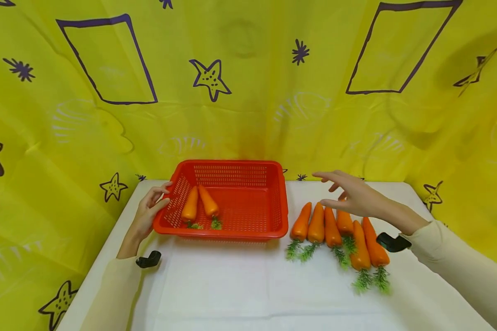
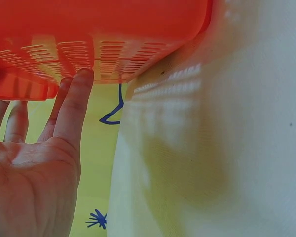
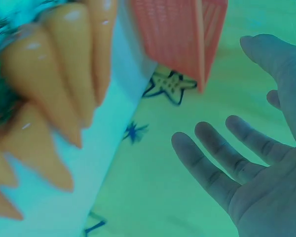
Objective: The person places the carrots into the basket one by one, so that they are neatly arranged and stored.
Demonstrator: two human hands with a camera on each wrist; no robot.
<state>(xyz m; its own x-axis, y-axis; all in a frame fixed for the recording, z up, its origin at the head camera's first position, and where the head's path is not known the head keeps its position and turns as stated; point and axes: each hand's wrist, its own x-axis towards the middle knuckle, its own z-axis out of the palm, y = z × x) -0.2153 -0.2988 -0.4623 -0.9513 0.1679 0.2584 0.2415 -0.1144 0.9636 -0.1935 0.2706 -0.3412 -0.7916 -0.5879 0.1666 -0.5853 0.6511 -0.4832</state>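
A red plastic basket [image 1: 232,233] stands on the white table with two orange carrots [image 1: 189,205] inside, towards its left end. My left hand [image 1: 146,212] is at the basket's left side and touches its rim. In the left wrist view, the fairly straight fingers [image 2: 71,111] rest against the slotted wall and rim; the thumb is out of sight there. Over the far end of a row of carrots [image 1: 316,225] hovers my right hand [image 1: 358,195], empty, its fingers spread and loosely bent. Those several carrots, with green leafy tops, lie right of the basket.
A white cloth [image 1: 215,285] covers the table. Yellow curtain fabric [image 1: 248,115] with dark star and frame drawings hangs behind and at both sides, close to the table's far edge. The basket's back wall stands near that fabric.
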